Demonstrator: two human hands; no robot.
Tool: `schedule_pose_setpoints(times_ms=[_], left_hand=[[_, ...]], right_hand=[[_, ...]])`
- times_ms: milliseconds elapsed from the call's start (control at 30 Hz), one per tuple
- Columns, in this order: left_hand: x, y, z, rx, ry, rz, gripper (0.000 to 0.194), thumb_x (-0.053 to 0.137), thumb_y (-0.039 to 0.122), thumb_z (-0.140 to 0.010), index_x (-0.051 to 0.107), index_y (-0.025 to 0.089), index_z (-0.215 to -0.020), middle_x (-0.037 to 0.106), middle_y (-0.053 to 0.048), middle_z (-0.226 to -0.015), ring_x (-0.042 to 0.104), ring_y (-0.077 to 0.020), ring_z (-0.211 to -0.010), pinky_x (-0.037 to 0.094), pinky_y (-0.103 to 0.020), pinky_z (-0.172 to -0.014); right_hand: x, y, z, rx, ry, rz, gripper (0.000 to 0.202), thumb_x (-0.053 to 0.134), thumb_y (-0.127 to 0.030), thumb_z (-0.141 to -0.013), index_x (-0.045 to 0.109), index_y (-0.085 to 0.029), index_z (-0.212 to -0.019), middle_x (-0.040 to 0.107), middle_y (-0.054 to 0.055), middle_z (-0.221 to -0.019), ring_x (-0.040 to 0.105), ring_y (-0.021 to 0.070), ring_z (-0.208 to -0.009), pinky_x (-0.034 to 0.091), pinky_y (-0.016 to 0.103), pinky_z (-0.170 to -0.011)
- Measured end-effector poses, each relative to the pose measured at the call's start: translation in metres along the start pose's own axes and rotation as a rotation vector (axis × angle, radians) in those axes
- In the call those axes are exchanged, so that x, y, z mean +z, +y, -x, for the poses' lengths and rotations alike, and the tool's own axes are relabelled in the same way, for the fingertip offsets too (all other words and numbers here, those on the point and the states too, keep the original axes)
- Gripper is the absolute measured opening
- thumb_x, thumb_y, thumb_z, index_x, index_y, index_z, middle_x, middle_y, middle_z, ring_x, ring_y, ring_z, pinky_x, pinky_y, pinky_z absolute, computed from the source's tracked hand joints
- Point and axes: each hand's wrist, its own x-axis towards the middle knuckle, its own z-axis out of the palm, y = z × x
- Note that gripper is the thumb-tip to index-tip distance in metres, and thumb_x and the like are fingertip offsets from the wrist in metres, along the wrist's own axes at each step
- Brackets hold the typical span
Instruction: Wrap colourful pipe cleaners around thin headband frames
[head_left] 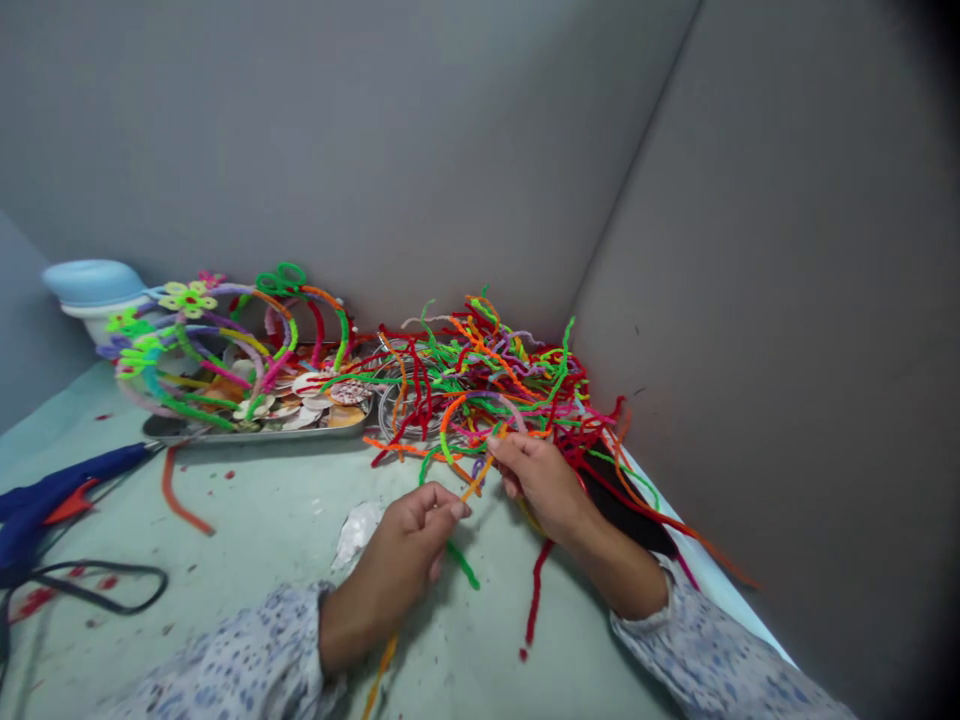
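Note:
An orange-yellow pipe cleaner [478,481] is stretched between my two hands. My left hand [401,560] pinches it between thumb and fingertips, and an orange-yellow length hangs below that wrist. Farther up and to the right, my right hand [544,485] is closed on its other part. A multicoloured pipe-cleaner hoop [480,396] curves right behind the right fingers; whether they hold it too is hidden. Beyond both hands spreads a tangled heap of pipe cleaners [495,350] in red, green, orange and pink.
At the left back, a metal tray [300,432] holds shells, with flower-topped pipe-cleaner headbands [247,290] standing over it. A blue glue gun [67,490] with its cord lies at left. Behind stands a blue-lidded container [97,285]. Crumpled foil [358,532] lies near my left hand. Grey panels enclose the table.

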Motion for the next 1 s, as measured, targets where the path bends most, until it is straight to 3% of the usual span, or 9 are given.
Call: schedule_pose_setpoints(times_ms=[100, 200, 333, 600, 800, 1000], left_hand=[[-0.003, -0.001, -0.004, -0.084, -0.143, 0.337, 0.02, 0.054, 0.037, -0.082, 0.054, 0.018, -0.081, 0.029, 0.012, -0.036, 0.017, -0.0047, -0.032, 0.014, -0.018, -0.035], [-0.005, 0.0, -0.006, -0.142, -0.246, 0.527, 0.017, 0.055, 0.034, -0.082, 0.056, 0.016, -0.082, 0.027, 0.012, -0.034, 0.012, -0.0035, -0.03, 0.012, -0.018, -0.033], [-0.006, 0.001, -0.006, -0.161, -0.29, 0.586, 0.016, 0.054, 0.031, -0.083, 0.057, 0.015, -0.081, 0.027, 0.012, -0.034, 0.011, -0.0032, -0.03, 0.01, -0.018, -0.033], [-0.003, -0.001, -0.004, -0.131, -0.242, 0.424, 0.017, 0.053, 0.034, -0.082, 0.054, 0.017, -0.079, 0.031, 0.011, -0.035, 0.015, -0.0035, -0.03, 0.011, -0.018, -0.034], [-0.002, 0.001, -0.006, -0.071, -0.11, 0.183, 0.019, 0.054, 0.037, -0.08, 0.053, 0.018, -0.077, 0.032, 0.011, -0.038, 0.021, -0.0053, -0.033, 0.014, -0.019, -0.036], [0.0, 0.006, -0.001, 0.131, 0.059, -0.186, 0.021, 0.053, 0.034, -0.079, 0.053, 0.018, -0.067, 0.042, 0.006, -0.051, 0.036, -0.0088, -0.046, 0.025, -0.019, -0.044]], right_hand=[[-0.004, 0.0, -0.001, 0.033, -0.187, -0.195, 0.029, 0.055, -0.045, -0.081, 0.058, -0.017, -0.071, 0.047, -0.005, -0.05, 0.036, 0.0076, -0.042, 0.022, 0.022, -0.043], [-0.005, 0.001, 0.0, 0.05, -0.323, -0.267, 0.029, 0.055, -0.041, -0.082, 0.064, -0.016, -0.094, 0.049, -0.004, -0.053, 0.038, 0.0072, -0.044, 0.023, 0.021, -0.045], [-0.002, 0.005, 0.0, 0.034, -0.287, -0.242, 0.031, 0.056, -0.043, -0.082, 0.067, -0.014, -0.081, 0.047, -0.005, -0.046, 0.036, 0.0068, -0.042, 0.023, 0.022, -0.045], [0.008, 0.002, 0.006, -0.002, -0.102, -0.112, 0.035, 0.057, -0.048, -0.078, 0.063, -0.016, -0.065, 0.044, -0.006, -0.043, 0.036, 0.0079, -0.041, 0.027, 0.023, -0.047], [0.01, 0.0, 0.011, -0.045, 0.068, 0.088, 0.041, 0.056, -0.052, -0.076, 0.05, -0.019, -0.053, 0.04, -0.006, -0.043, 0.032, 0.0092, -0.041, 0.025, 0.024, -0.042], [0.013, 0.001, 0.01, -0.024, 0.122, 0.134, 0.042, 0.059, -0.052, -0.074, 0.045, -0.02, -0.051, 0.037, -0.006, -0.044, 0.031, 0.0092, -0.042, 0.022, 0.025, -0.041]])
